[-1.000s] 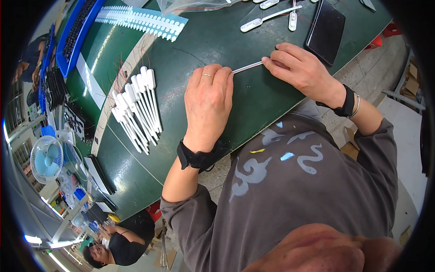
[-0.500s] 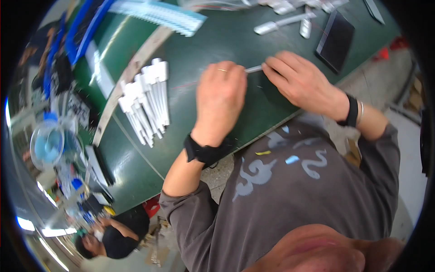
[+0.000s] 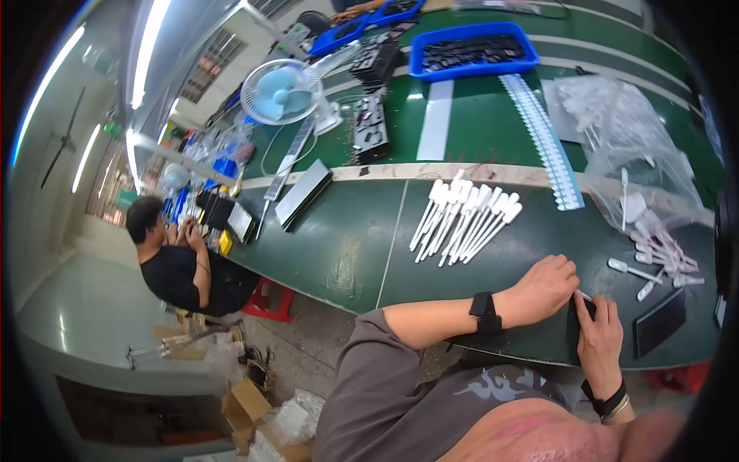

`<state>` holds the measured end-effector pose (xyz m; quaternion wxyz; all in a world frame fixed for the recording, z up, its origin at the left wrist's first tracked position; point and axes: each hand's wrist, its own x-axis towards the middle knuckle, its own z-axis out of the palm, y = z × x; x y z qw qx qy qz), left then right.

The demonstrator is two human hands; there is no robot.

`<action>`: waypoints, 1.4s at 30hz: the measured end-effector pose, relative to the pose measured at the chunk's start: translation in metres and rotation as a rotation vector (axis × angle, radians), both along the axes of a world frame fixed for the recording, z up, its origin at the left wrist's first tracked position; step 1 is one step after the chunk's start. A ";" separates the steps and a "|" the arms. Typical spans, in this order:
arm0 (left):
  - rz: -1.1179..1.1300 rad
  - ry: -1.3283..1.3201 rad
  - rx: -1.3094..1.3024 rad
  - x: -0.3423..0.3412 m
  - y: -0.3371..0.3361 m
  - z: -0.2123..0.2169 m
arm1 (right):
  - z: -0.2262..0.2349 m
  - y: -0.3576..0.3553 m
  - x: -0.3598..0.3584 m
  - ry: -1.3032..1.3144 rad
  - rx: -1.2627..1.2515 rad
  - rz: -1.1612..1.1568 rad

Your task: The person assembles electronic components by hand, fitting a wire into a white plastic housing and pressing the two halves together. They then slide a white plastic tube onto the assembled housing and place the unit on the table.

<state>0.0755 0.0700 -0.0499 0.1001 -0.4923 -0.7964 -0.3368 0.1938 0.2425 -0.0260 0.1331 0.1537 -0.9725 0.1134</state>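
Note:
Just above the near edge of the bench, my left hand point(image 3: 539, 291) and my right hand point(image 3: 600, 335) meet with fingers closed. Between their fingertips shows the end of a thin white stick point(image 3: 586, 296); most of it is hidden. Something dark lies under the fingers, and I cannot make out what it is. Left of my hands, a fanned pile of white sticks with wider heads point(image 3: 462, 219) rests on the green bench point(image 3: 346, 231). To the right are several loose white paddle-ended pieces point(image 3: 635, 271) and a black flat rectangular device point(image 3: 660, 322).
A clear plastic bag point(image 3: 616, 123) lies at the back right, near a blue-and-white toothed strip point(image 3: 543, 138). Farther back stands a blue tray point(image 3: 473, 42) of dark parts. A fan point(image 3: 281, 91) is at the left; a co-worker point(image 3: 181, 254) sits beyond the bench's left part.
The view has swung to the left and up, bringing in the co-worker, fan and blue tray. My hands have come closer together, and less of the white stick shows between them.

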 end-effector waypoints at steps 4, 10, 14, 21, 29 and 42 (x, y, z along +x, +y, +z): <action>0.012 0.030 0.015 -0.008 -0.001 -0.002 | 0.000 -0.001 -0.006 -0.008 0.059 0.014; 0.005 0.127 -0.016 -0.009 0.000 -0.010 | -0.018 -0.008 -0.015 -0.030 -0.050 0.008; 0.018 0.146 -0.070 -0.008 0.000 -0.014 | -0.018 -0.019 -0.015 -0.055 -0.057 -0.035; 0.033 0.227 -0.088 -0.003 0.006 -0.012 | -0.017 -0.030 -0.003 -0.078 -0.016 -0.145; -0.140 0.059 -0.197 -0.039 -0.035 0.019 | -0.009 -0.058 -0.028 -0.012 -0.005 -0.154; -0.087 -0.191 -0.124 -0.051 -0.031 0.023 | -0.018 -0.050 -0.011 0.041 0.093 -0.290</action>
